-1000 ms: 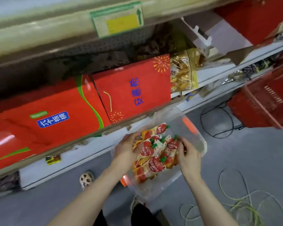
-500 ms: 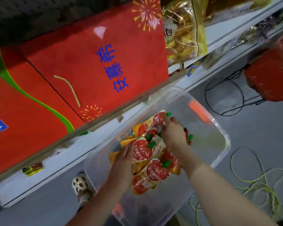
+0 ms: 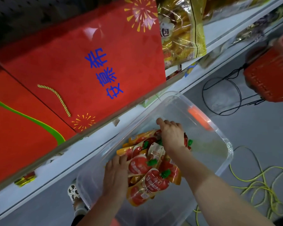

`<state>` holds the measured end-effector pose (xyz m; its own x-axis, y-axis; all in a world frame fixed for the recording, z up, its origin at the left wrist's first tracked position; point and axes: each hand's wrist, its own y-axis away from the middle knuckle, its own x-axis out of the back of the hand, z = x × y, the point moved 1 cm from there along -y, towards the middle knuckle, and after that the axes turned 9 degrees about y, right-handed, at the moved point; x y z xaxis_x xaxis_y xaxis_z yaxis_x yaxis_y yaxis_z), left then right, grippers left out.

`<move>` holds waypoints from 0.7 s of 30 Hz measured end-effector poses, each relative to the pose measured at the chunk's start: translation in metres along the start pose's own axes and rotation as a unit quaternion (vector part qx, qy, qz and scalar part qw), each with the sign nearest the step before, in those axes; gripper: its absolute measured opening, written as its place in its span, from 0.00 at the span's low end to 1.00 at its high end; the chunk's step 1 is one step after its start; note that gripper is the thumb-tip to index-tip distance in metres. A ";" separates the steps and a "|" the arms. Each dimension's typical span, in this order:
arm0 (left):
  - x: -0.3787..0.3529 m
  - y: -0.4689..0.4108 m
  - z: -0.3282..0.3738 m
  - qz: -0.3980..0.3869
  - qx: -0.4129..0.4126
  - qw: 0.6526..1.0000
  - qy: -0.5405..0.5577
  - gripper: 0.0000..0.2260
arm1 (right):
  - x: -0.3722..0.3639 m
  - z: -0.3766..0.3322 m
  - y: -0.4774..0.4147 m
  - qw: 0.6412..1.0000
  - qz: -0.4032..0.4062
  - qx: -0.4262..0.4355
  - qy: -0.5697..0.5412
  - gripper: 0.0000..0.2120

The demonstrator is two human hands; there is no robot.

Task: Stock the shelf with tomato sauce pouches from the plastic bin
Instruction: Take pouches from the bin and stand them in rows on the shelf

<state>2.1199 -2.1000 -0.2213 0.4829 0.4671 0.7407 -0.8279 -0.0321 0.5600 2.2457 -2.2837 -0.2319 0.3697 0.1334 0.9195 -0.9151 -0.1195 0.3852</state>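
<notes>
Head view: pouches [image 3: 151,168] between both hands' grip.

At eleven o'clock we read three large blue Chinese characters, upside down, on the red gift box [image 3: 95,69]. At one o'clock the yellow snack bag [image 3: 181,30] shows "包". The tomato sauce pouches [image 3: 153,181] carry print too blurred to read.

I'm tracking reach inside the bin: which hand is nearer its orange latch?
Right. The right hand is over the far end of the pouch pile, just short of the orange latch; the left hand rests at the pile's near side, farther away.
</notes>
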 end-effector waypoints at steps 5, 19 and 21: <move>0.006 0.008 0.002 -0.035 -0.010 0.999 0.021 0.19 | 0.014 0.011 0.037 0.995 0.093 -0.021 -0.034 0.08; 0.041 0.032 0.012 -0.045 0.078 0.936 0.340 0.27 | 0.111 0.022 0.026 0.981 -0.167 0.060 -0.082 0.13; 0.038 0.033 0.011 -0.044 0.085 0.924 0.369 0.24 | 0.097 0.013 0.025 0.972 -0.104 -0.031 -0.207 0.16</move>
<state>2.1143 -2.0931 -0.1709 0.1671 0.9485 0.2691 -0.7072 -0.0749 0.7031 2.2606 -2.2869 -0.1323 0.5699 -0.2598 0.7795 -0.8162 -0.0700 0.5734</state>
